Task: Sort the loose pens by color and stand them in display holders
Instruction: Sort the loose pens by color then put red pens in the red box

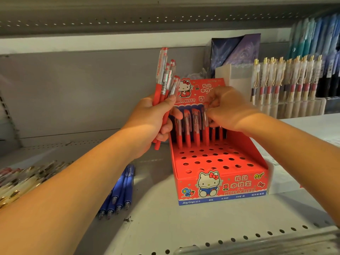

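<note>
**Desk:** Head view. What does it show?

**Photographer:** A person stocks a red display holder [220, 183] on a shop shelf [184, 227]. The left hand [152, 116] has its grip clenched around a bundle of red pens [165, 80], just left of the holder's back card. The right hand [228, 109] is over the holder's back row, fingertips pinching one standing pen [206, 135] near its clear cap.

**Desk:** Which relation matters for the coming move?

**Photographer:** The bundle's long axes run upright, caps up, about parallel to the pens already standing in the holder. The right hand is the nearer one to the holes. Several rows of empty holes lie in front of the filled row, toward the person. By my reading, each next pen crosses from the left grip to the right hand, then goes straight down, tip first.

**Desk:** And the other colours?

**Photographer:** Blue pens [121, 190] lie flat on the shelf left of the holder, not yet stood up. Gold-clipped pens [287, 83] stand in a clear holder [294, 107] behind it to the right.

**Desk:** Any legible writing?

**Photographer:** "HELLO KITTY" on the back card and front panel, alongside Chinese characters. "Joytop" on the blue strip along the front's lower edge.
</note>
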### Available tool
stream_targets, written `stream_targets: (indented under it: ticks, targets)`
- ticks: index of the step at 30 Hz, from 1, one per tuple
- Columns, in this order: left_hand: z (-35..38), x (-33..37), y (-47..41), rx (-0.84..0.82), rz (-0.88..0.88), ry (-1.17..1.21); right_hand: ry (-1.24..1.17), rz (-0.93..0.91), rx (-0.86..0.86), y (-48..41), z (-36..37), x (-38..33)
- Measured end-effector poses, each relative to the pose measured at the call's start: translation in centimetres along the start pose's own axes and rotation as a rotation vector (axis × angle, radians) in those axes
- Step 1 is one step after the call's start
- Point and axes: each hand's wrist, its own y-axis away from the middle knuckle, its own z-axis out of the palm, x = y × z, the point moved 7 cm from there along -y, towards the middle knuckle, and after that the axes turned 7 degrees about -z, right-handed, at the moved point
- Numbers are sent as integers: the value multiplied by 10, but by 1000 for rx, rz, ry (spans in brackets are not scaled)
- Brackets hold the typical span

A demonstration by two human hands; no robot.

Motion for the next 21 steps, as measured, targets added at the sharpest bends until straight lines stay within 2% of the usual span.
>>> stream_targets:
  ticks: [2, 4, 8, 11, 13, 15, 17, 21]
  targets:
    - [0, 0, -1, -7, -11, 33, 62, 52, -101, 3, 8, 5]
    - [1, 0, -1, -4, -25, 58, 114, 51, -125, 4, 8, 4]
    - [4, -1, 1, -26, -31, 94, 216, -1, -121, 4, 4, -4]
    - [8, 1, 3, -51, 2, 37, 252, -68, -7, 4, -3, -12]
    - [10, 1, 5, -68, 16, -8, 126, -121, 101, 2, -10, -21]
    - [13, -1, 6, -98, 12, -39, -218, -119, 137, 3, -12, -27]
    - [15, -3, 7, -137, -3, -56, -494, -103, 101, 6, -8, -31]
    - [20, -7, 8, -198, -23, -87, -639, -110, -41, 9, 3, -34]
